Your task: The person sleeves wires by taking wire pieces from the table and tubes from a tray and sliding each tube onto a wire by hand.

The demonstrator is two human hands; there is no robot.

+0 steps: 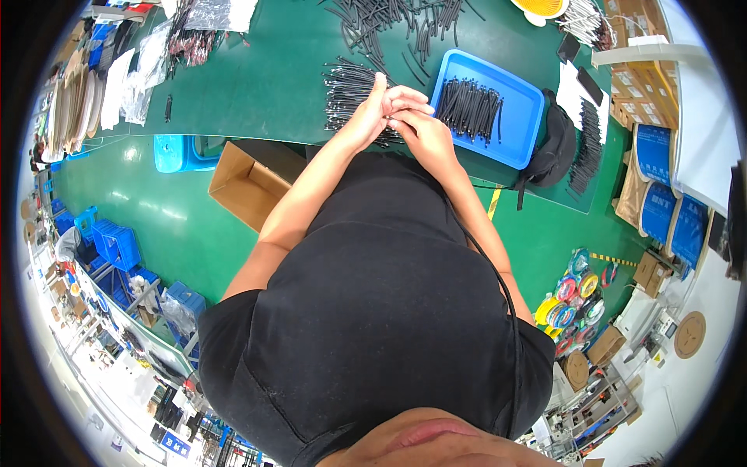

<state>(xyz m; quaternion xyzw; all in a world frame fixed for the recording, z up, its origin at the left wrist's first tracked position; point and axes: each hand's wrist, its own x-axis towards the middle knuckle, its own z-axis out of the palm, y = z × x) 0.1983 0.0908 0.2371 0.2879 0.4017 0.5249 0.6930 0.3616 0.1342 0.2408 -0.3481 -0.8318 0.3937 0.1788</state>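
Note:
Over the near edge of the green table, my two hands meet in front of a pile of short black cable pieces (348,87). My left hand (375,114) is turned palm up, its thumb apart and its fingers stretched to the right. My right hand (426,136) touches it from the right, with bent fingers closed together at the left palm. Anything between those fingers is hidden or too small to make out. Just right of my hands, a blue tray (510,149) holds a bundle of similar black pieces (469,109).
Loose black cables (389,27) lie farther back. A black bag (554,148), a phone (590,86) and a row of black pieces (587,148) are on the right. Below the table's near edge stand an open cardboard box (247,183) and a blue stool (175,153).

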